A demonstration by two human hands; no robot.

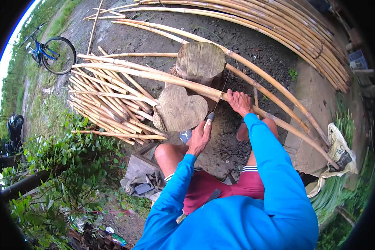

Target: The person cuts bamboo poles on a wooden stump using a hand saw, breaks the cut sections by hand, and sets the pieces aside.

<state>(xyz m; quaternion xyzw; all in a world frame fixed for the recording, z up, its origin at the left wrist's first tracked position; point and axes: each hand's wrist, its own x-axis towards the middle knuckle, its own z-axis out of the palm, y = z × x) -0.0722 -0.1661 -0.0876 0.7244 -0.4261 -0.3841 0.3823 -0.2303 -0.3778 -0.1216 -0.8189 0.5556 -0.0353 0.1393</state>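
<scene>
Outdoors on bare dirt ground (254, 50) for this one, with a bike (50, 52) parked up by the grass, a heap of short split sticks (108, 104) to our left and a big stack of long poles (287, 25) along the top.

We're sitting low, knees apart, in front of two wood stumps: the near stump (181, 109) and a far stump (201, 61) behind it. One long bamboo pole (146, 75) lies across them, running from upper left, over the stumps, down to the lower right past a crumpled sack (341, 152).

Our right hand (239, 102) is clamped around that pole just right of the near stump, fingers curled over it. Our left hand (199, 137) is closed on a knife handle (208, 120), the tool pointing up toward the pole; we can't really make out the blade.

The key bit: the pole's long axis crosses in front of us on a diagonal, and the knife sits just below it, a little to the left of the gripping hand. Right hand is on the pole, left is close but not touching it.

Some small tools (143, 183) are lying by our left knee.
</scene>
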